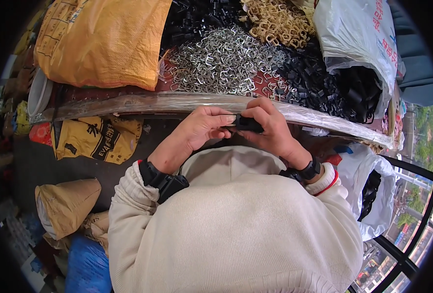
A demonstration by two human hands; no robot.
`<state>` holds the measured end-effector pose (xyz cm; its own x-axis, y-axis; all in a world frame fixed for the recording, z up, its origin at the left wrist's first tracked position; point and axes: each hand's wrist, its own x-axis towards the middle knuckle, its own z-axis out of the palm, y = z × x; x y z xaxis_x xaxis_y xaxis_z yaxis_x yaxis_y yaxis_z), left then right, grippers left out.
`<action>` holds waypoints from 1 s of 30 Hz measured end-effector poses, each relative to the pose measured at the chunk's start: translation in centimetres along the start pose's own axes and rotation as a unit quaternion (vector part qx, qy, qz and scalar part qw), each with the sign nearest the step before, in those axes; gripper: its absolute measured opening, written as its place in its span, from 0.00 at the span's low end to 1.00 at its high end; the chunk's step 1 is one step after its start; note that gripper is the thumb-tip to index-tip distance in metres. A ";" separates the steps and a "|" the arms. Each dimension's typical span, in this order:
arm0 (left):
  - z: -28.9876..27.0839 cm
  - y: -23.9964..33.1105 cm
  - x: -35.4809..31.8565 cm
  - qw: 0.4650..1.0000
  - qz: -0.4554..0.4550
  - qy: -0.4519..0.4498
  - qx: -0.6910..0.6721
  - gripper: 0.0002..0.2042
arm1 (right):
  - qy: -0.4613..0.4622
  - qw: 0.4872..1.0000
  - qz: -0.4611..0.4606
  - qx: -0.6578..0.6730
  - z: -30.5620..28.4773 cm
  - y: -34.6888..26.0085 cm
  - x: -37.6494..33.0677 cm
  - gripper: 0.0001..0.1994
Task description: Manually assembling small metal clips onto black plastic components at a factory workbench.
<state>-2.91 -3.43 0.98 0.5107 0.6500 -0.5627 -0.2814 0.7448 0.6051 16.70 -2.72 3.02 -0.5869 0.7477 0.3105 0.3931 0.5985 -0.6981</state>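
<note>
Hands meet at the near edge of the worktop (128, 103), which is covered with clear plastic film. The left hand (202, 127) and the right hand (270, 128) both grip one small black plastic buckle piece (248, 123); the fingers of each hand are clenched on it from their own side, just above the cream knitted sweater (236, 224). A thin pale part seems to stick out on its left side, but it is too small to tell what it is.

I judge that the step in hand is joining or fitting two parts at the buckle. The next move probably calls for a firm, straight push with the fingertips while the other hand keeps the piece steady.

Far on the worktop lie a heap of silver metal wire loops (221, 61), a heap of black plastic buckles (319, 80) to the right and a yellow woven sack (104, 39) to the left.
</note>
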 end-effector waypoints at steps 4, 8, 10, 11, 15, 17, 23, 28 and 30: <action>0.7 1.0 -0.4 0.998 0.010 0.003 0.059 0.11 | 0.030 0.997 0.035 0.063 0.6 -0.2 0.0 0.18; 1.5 1.1 0.0 0.994 0.054 0.003 0.092 0.16 | 0.070 0.993 0.061 0.072 0.7 -0.1 0.2 0.17; 1.7 0.8 0.4 0.992 0.077 0.001 0.096 0.19 | 0.086 0.992 0.064 0.060 0.6 0.0 0.4 0.17; 1.7 0.3 0.6 0.980 0.135 0.016 0.143 0.21 | 0.090 0.990 0.078 0.071 0.6 -0.1 0.5 0.17; 2.1 0.0 0.7 0.946 0.258 0.028 0.196 0.29 | 0.098 0.988 0.083 0.083 0.7 -0.1 0.6 0.18; 2.4 0.3 0.7 0.958 0.263 -0.012 0.116 0.34 | 0.097 0.992 0.048 0.065 0.8 -0.1 0.5 0.21; 2.3 0.4 0.4 0.955 0.290 -0.036 0.047 0.38 | 0.020 0.995 0.019 0.091 -0.6 -0.2 1.1 0.28; 2.3 0.6 0.3 0.956 0.279 -0.080 0.036 0.40 | -0.057 0.974 -0.032 0.218 -2.0 -0.4 2.4 0.34; 2.3 0.4 0.4 0.956 0.278 -0.088 0.035 0.40 | -0.076 0.962 -0.046 0.257 -2.0 -0.3 2.7 0.35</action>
<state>-0.98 -3.17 2.29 0.4287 0.9024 -0.0428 -0.4982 0.2757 0.8221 16.37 -0.30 5.36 -0.7142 0.6250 0.3152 -0.0447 0.4087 -0.9116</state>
